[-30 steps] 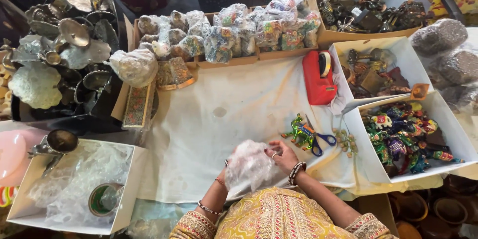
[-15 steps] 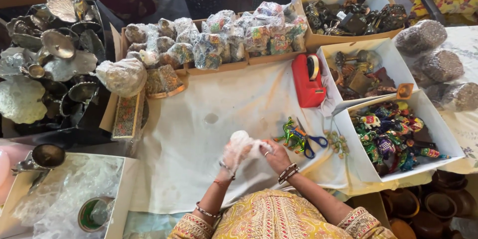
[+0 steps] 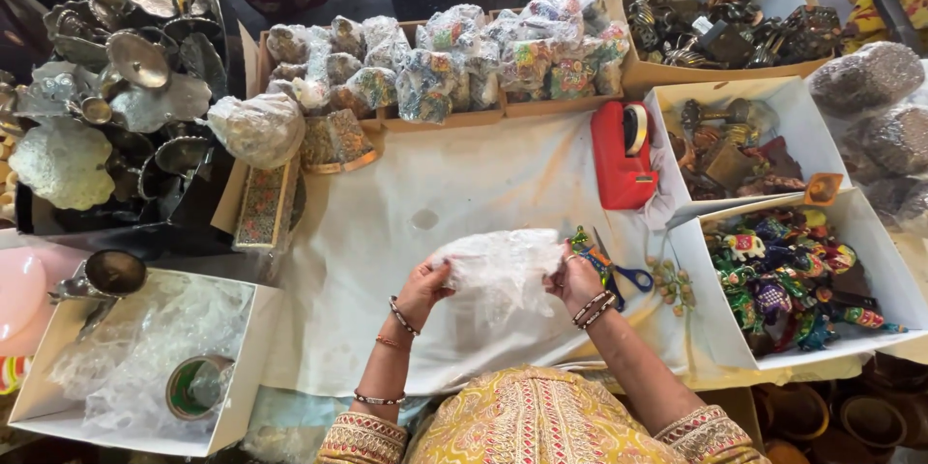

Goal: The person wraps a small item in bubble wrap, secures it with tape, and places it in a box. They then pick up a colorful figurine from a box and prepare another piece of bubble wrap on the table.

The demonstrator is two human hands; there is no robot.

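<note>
Between my two hands I hold a crumpled sheet of clear bubble wrap [image 3: 500, 269] stretched over the white table cloth [image 3: 387, 261]. My left hand [image 3: 426, 282] pinches its left edge and my right hand [image 3: 574, 280] grips its right edge. Whatever is wrapped inside is hidden. Bangles sit on both wrists. Just right of my right hand lie blue-handled scissors [image 3: 626, 275] and a small colourful figurine [image 3: 583, 238]. A red tape dispenser [image 3: 623, 155] stands farther up.
White box of colourful figurines [image 3: 785, 280] at right, brass pieces in boxes [image 3: 735, 140] above it. Wrapped bundles fill a cardboard tray [image 3: 454, 63] at the back. Metal leaf dishes [image 3: 106, 106] at left; a box with bubble wrap and a tape roll [image 3: 193, 385] at lower left.
The wrap was bunched around something in my hands near my body; now both hands have spread it wider and lifted it slightly away. The view shifted a little.
</note>
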